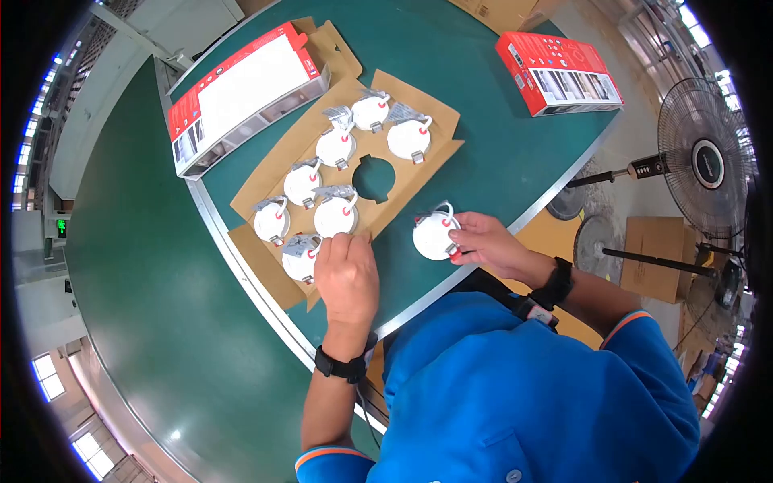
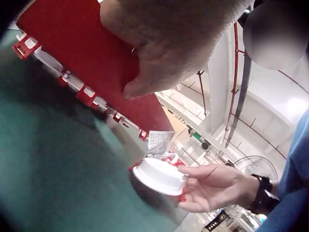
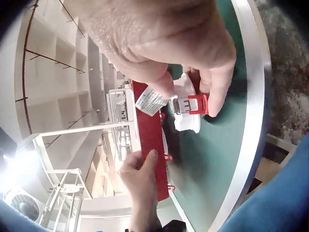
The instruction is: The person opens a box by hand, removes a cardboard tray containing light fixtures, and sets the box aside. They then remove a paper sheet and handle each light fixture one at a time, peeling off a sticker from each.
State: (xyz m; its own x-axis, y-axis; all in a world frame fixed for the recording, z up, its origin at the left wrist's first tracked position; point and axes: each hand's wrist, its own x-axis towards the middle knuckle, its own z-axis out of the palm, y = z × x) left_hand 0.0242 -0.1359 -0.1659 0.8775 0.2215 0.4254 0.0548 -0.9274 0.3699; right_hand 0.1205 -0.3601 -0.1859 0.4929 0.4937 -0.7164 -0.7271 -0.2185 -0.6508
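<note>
A cardboard tray (image 1: 266, 270) holds several white round lamps (image 1: 334, 149) with silver tags, plus one bare round hole. My left hand (image 1: 348, 278) grips the tray's near edge beside the lowest lamps; the left wrist view shows the tray as a tilted red panel (image 2: 77, 43), clips sticking out beneath. To its right, my right hand (image 1: 491, 245) holds a separate white lamp (image 1: 433, 235) by its rim, between thumb and fingers. In the right wrist view this lamp (image 3: 188, 121) shows a red clip (image 3: 199, 104) under the fingertips and a printed tag (image 3: 150, 101).
A large red and white box (image 1: 250, 84) lies at the back left of the green table (image 1: 483, 161), a smaller red box (image 1: 560, 74) at the back right. Beyond the metal table edge (image 1: 555, 189) on the right stand a fan (image 1: 707, 165) and a carton (image 1: 656, 258).
</note>
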